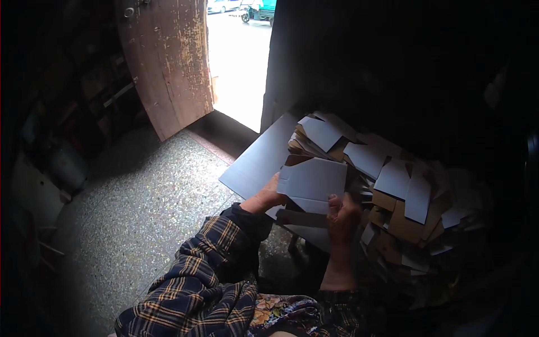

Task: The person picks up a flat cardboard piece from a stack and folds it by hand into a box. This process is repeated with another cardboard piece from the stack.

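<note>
A white-faced cardboard piece (pixel 314 181), brown on its inner side, is held up in front of me over the table. It has slanted corners and fold lines, and a brown strip (pixel 303 218) shows below its near edge. My left hand (pixel 272 194) grips its left edge, with most of the fingers hidden behind it. At its near right corner my right hand (pixel 344 215) is closed, the thumb raised along the edge. Just beyond lies a stack of similar folded cardboard pieces (pixel 321 133), white outside and brown inside.
The pale tabletop (pixel 255 163) extends to the left. A large loose heap of cardboard pieces (pixel 418 196) spreads to my right. Ahead, a worn wooden door (pixel 174 62) stands ajar onto a bright street. Speckled floor (pixel 163 208) lies to the left, with a dark cylinder (pixel 64 165) farther over.
</note>
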Tool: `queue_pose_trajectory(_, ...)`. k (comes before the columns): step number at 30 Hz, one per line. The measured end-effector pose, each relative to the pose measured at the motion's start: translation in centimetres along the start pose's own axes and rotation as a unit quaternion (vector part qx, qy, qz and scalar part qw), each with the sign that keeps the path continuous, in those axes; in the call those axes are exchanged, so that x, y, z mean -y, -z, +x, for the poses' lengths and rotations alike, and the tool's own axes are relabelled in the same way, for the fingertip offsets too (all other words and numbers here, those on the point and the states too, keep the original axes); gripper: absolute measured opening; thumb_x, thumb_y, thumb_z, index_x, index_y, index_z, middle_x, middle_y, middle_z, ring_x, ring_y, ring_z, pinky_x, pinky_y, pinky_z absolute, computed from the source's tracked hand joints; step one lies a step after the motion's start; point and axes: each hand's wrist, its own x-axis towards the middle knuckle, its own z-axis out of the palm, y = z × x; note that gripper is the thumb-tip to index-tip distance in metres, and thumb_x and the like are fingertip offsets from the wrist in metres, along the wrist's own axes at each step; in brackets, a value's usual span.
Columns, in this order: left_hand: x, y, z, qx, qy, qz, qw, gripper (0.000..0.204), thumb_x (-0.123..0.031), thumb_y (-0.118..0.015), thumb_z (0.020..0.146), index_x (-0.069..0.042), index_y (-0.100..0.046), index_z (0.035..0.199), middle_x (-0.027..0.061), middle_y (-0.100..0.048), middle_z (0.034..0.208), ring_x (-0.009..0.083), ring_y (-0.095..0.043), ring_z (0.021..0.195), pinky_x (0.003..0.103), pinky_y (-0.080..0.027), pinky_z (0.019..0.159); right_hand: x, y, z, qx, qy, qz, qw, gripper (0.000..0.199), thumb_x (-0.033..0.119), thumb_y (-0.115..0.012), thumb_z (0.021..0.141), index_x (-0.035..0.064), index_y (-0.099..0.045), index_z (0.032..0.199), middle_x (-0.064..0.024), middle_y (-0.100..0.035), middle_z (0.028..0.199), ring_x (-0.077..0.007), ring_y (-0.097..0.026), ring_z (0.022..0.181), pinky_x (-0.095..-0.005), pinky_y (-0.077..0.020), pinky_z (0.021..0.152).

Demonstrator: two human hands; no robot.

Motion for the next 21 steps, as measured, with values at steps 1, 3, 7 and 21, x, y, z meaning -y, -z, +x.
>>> queue_pose_trajectory(1,-0.6,0.1,0.3,-0.026,-0.058,0.086,0.994,0.034,-0.016,-0.070,0.078,-0.002,-0.062,0.108,0.0138,-0.066,0.102,0.0177,-0.063,0.090,0.031,-0.050,0.079,0.7,0.6,0.1,0.002,0.002,0.001,1.000,0.028,0.029,-0.064,0.085,0.0029,-0.061,0.095,-0.0228,-0.062,0.088,-0.0393,-0.059,0.089,-0.0491,-0.0460,0.080)
queue_pose_trajectory(3,-0.8,-0.2,-0.1,-0.048,0.021,-0.040,0.998,0.032,-0.016,-0.067,0.080,-0.003,-0.061,0.108,0.0156,-0.066,0.101,0.0224,-0.064,0.091,0.032,-0.051,0.079,2.4,2.0,0.0,-0.176,0.068,-0.027,0.982,0.040,0.020,-0.069,0.077,0.0060,-0.060,0.113,-0.0213,-0.056,0.116,-0.0369,-0.050,0.114,-0.0485,-0.0385,0.096)
queue_pose_trajectory(7,-2.3,-0.6,0.3,-0.069,-0.011,0.011,0.997,0.029,-0.018,-0.063,0.082,-0.006,-0.060,0.109,0.0159,-0.064,0.099,0.0331,-0.063,0.093,0.038,-0.051,0.080,6.3,2.4,0.4,-0.147,0.250,0.003,0.957,0.042,0.026,-0.059,0.082,0.0074,-0.059,0.119,-0.0141,-0.055,0.124,-0.0347,-0.045,0.123,-0.0467,-0.0317,0.103)
queue_pose_trajectory(21,-4.3,0.1,-0.6,-0.085,-0.186,0.248,0.947,0.044,-0.015,-0.069,0.074,-0.004,-0.055,0.114,0.0199,-0.059,0.108,0.0362,-0.057,0.105,0.040,-0.048,0.090,8.8,4.6,4.0,0.040,0.491,-0.009,0.870,0.031,0.012,-0.068,0.068,0.0044,-0.059,0.097,-0.0089,-0.056,0.090,-0.0254,-0.057,0.096,-0.0386,-0.0414,0.091)
